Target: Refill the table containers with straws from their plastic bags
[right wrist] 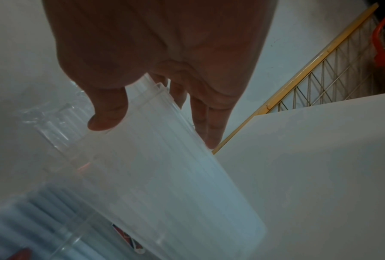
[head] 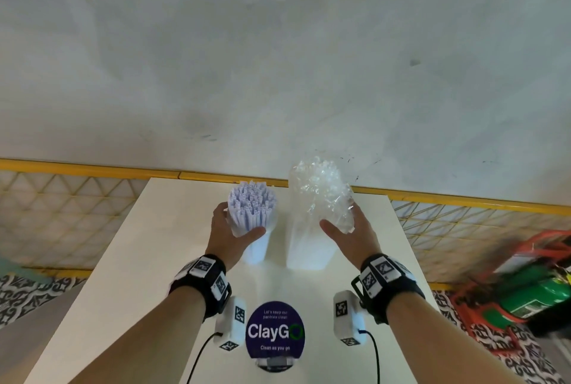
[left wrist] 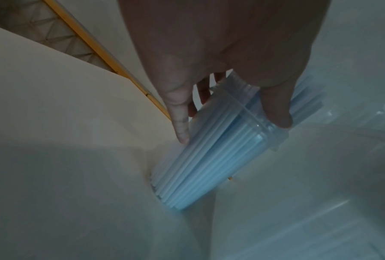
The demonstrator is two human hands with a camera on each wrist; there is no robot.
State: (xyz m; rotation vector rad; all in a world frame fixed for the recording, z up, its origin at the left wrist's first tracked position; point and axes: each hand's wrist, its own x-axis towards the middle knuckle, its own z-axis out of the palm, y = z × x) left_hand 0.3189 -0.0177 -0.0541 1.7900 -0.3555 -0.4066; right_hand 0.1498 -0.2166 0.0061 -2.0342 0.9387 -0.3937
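Two clear containers stand side by side at the far end of a white table (head: 123, 275). The left container (head: 256, 249) is packed with white straws (head: 251, 204) that stick out above its rim. My left hand (head: 230, 229) grips it near the top, thumb in front and fingers behind, as the left wrist view shows (left wrist: 230, 126). The wider right container (head: 309, 250) has a crinkled clear plastic bag (head: 318, 189) of straws standing up out of it. My right hand (head: 352, 233) holds this container at the rim, thumb on one side and fingers on the other (right wrist: 159, 133).
A purple ClayGo sign (head: 275, 332) stands at the near table edge between my wrists. Behind the table runs a yellow rail (head: 92, 169) with wire mesh below a grey wall. A green cylinder (head: 531, 291) in an orange frame sits on the floor to the right.
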